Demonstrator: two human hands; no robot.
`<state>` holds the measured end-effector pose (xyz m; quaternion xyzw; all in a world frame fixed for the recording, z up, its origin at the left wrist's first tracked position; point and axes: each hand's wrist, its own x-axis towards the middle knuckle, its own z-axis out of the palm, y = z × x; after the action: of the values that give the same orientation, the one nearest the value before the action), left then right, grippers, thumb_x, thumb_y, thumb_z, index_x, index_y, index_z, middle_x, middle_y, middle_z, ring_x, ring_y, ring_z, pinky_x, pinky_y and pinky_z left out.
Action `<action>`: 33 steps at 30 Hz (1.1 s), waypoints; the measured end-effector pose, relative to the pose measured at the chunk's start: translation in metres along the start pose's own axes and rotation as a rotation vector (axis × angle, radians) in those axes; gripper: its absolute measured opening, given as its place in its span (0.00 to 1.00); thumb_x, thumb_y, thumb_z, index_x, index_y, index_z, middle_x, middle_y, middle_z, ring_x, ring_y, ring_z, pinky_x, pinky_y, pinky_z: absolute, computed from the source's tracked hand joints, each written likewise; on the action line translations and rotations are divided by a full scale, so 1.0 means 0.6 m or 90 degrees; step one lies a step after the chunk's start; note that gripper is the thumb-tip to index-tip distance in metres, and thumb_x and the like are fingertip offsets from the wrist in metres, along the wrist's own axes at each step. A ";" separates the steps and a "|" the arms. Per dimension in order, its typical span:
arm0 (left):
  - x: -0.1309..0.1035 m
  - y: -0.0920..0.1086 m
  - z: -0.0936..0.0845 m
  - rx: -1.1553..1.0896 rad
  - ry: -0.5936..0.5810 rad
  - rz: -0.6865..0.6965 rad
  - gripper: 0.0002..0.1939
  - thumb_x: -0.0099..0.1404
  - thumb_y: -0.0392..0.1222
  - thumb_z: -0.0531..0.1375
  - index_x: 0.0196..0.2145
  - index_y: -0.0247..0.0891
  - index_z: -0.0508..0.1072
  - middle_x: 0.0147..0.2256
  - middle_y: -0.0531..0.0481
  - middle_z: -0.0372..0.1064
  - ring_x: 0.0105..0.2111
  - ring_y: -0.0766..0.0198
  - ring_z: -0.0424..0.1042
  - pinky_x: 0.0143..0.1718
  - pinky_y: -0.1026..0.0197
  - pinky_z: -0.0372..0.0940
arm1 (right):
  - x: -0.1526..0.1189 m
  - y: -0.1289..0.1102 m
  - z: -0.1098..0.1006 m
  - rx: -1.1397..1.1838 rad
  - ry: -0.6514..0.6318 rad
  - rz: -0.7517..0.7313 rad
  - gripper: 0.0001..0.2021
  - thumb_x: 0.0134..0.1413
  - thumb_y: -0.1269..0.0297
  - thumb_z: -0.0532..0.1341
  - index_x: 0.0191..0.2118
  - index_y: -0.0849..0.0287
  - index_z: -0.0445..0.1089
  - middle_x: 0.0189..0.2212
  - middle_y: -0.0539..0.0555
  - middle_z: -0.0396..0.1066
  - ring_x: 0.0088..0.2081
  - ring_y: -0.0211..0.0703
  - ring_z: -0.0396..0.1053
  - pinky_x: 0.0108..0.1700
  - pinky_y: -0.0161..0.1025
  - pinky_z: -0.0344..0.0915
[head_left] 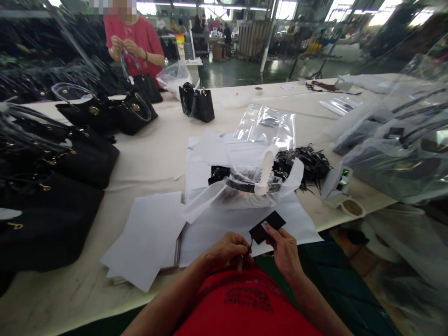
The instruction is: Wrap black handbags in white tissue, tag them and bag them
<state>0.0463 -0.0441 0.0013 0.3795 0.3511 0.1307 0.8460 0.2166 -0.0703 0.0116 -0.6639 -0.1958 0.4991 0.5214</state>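
Close to my body at the table's front edge, my right hand (283,248) pinches a flat black tag (267,227) between thumb and fingers. My left hand (231,247) is closed on the thin black cord (249,247) that hangs from the tag's left corner. Just beyond my hands, a bag in clear plastic (241,198) rests on white paper sheets (213,233), with a white strip (266,172) standing up over its handle. Behind it to the right is a pile of black corded tags (304,163).
Black handbags (45,214) crowd the left side; a smaller one (198,102) stands at the back. White sheets (147,233) are stacked front left. Plastic-wrapped bags (395,149) and a tape roll (352,207) lie right. A person (135,42) holds a bag handle across the table.
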 end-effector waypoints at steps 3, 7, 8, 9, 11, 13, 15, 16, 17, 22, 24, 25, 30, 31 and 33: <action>0.004 -0.003 -0.001 0.013 -0.005 0.001 0.07 0.47 0.38 0.57 0.25 0.32 0.69 0.23 0.48 0.74 0.14 0.70 0.66 0.11 0.69 0.45 | 0.002 0.001 0.001 0.005 -0.010 0.003 0.18 0.32 0.50 0.70 0.25 0.61 0.72 0.15 0.45 0.62 0.19 0.34 0.55 0.22 0.35 0.53; 0.009 -0.005 -0.007 0.047 -0.015 -0.001 0.08 0.46 0.37 0.55 0.25 0.31 0.70 0.24 0.48 0.73 0.13 0.70 0.66 0.12 0.69 0.47 | 0.008 0.007 0.004 0.020 -0.018 0.002 0.18 0.31 0.52 0.71 0.25 0.61 0.72 0.17 0.45 0.63 0.20 0.33 0.55 0.23 0.34 0.51; 0.010 -0.005 -0.008 0.057 -0.014 -0.007 0.08 0.46 0.37 0.54 0.25 0.31 0.70 0.24 0.48 0.73 0.13 0.70 0.65 0.12 0.69 0.48 | 0.010 0.009 0.005 0.024 -0.018 0.003 0.18 0.31 0.52 0.71 0.25 0.61 0.72 0.16 0.45 0.62 0.20 0.32 0.54 0.23 0.34 0.51; 0.011 -0.004 -0.009 0.069 -0.009 -0.013 0.08 0.45 0.37 0.54 0.25 0.32 0.69 0.24 0.48 0.73 0.13 0.70 0.65 0.12 0.69 0.49 | 0.011 0.010 0.006 0.026 -0.019 0.004 0.18 0.31 0.52 0.71 0.24 0.61 0.72 0.16 0.45 0.61 0.20 0.32 0.54 0.23 0.34 0.50; 0.013 -0.001 -0.010 0.099 0.009 -0.024 0.10 0.44 0.37 0.53 0.25 0.32 0.69 0.23 0.50 0.72 0.13 0.70 0.64 0.13 0.68 0.50 | 0.012 0.012 0.009 0.026 -0.018 0.008 0.18 0.31 0.52 0.71 0.23 0.61 0.71 0.14 0.44 0.59 0.19 0.32 0.53 0.22 0.34 0.48; 0.015 0.001 -0.011 0.133 0.030 -0.022 0.10 0.43 0.37 0.52 0.25 0.33 0.70 0.20 0.53 0.69 0.13 0.70 0.63 0.13 0.68 0.51 | 0.014 0.014 0.013 0.028 -0.018 0.010 0.18 0.30 0.52 0.71 0.22 0.61 0.70 0.13 0.44 0.58 0.18 0.32 0.52 0.22 0.34 0.48; 0.016 0.004 -0.012 0.152 0.056 -0.011 0.10 0.43 0.38 0.53 0.25 0.33 0.71 0.15 0.57 0.63 0.12 0.71 0.60 0.14 0.69 0.50 | 0.015 0.015 0.016 0.033 -0.020 0.010 0.17 0.30 0.52 0.71 0.21 0.61 0.70 0.13 0.44 0.58 0.18 0.32 0.52 0.22 0.34 0.48; 0.017 0.004 -0.013 0.155 0.070 -0.005 0.10 0.43 0.38 0.53 0.25 0.33 0.71 0.13 0.59 0.60 0.12 0.72 0.59 0.14 0.69 0.50 | 0.016 0.015 0.017 0.035 -0.021 0.010 0.17 0.31 0.52 0.71 0.21 0.61 0.70 0.14 0.44 0.59 0.18 0.32 0.52 0.22 0.34 0.48; 0.018 0.005 -0.013 0.153 0.082 0.000 0.09 0.43 0.38 0.54 0.25 0.33 0.71 0.13 0.59 0.59 0.12 0.73 0.58 0.14 0.70 0.49 | 0.017 0.015 0.018 0.033 -0.025 0.011 0.17 0.31 0.53 0.71 0.21 0.61 0.70 0.14 0.45 0.60 0.18 0.32 0.52 0.22 0.34 0.48; 0.020 0.003 -0.017 0.125 0.097 -0.017 0.10 0.44 0.38 0.53 0.26 0.33 0.69 0.18 0.55 0.67 0.12 0.73 0.59 0.13 0.69 0.49 | 0.020 0.013 0.022 0.010 -0.025 0.010 0.16 0.31 0.53 0.71 0.21 0.61 0.70 0.16 0.46 0.63 0.18 0.32 0.53 0.21 0.34 0.50; 0.021 0.000 -0.018 0.114 0.095 -0.027 0.11 0.43 0.37 0.53 0.27 0.33 0.69 0.18 0.54 0.68 0.12 0.72 0.60 0.13 0.70 0.49 | 0.021 0.012 0.024 0.017 -0.024 0.013 0.17 0.30 0.53 0.71 0.20 0.61 0.70 0.16 0.46 0.63 0.18 0.32 0.53 0.21 0.34 0.50; 0.022 -0.001 -0.018 0.110 0.093 -0.030 0.11 0.43 0.37 0.53 0.26 0.33 0.69 0.19 0.53 0.69 0.12 0.71 0.61 0.13 0.70 0.49 | 0.021 0.012 0.024 0.022 -0.026 0.013 0.17 0.30 0.53 0.71 0.20 0.61 0.70 0.16 0.46 0.63 0.18 0.32 0.53 0.21 0.34 0.51; 0.024 -0.009 -0.018 0.096 0.085 -0.032 0.11 0.42 0.36 0.53 0.26 0.33 0.69 0.21 0.52 0.72 0.12 0.71 0.62 0.12 0.69 0.51 | 0.021 0.012 0.022 0.025 -0.034 0.016 0.17 0.31 0.53 0.71 0.21 0.61 0.70 0.16 0.45 0.63 0.18 0.31 0.53 0.21 0.33 0.51; 0.024 -0.010 -0.017 0.095 0.084 -0.031 0.12 0.42 0.36 0.53 0.26 0.33 0.70 0.21 0.52 0.72 0.12 0.71 0.62 0.12 0.69 0.52 | 0.021 0.011 0.021 0.023 -0.032 0.018 0.17 0.30 0.53 0.71 0.22 0.61 0.71 0.16 0.45 0.63 0.18 0.31 0.53 0.21 0.33 0.51; 0.024 -0.010 -0.015 0.092 0.082 -0.030 0.12 0.41 0.36 0.53 0.26 0.33 0.70 0.20 0.52 0.71 0.12 0.70 0.62 0.13 0.69 0.53 | 0.021 0.010 0.019 0.024 -0.020 0.023 0.17 0.29 0.53 0.72 0.22 0.62 0.71 0.16 0.46 0.64 0.18 0.31 0.54 0.21 0.33 0.51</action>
<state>0.0499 -0.0361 -0.0145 0.4217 0.4225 0.1091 0.7949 0.2105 -0.0573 0.0008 -0.6497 -0.1826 0.5222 0.5214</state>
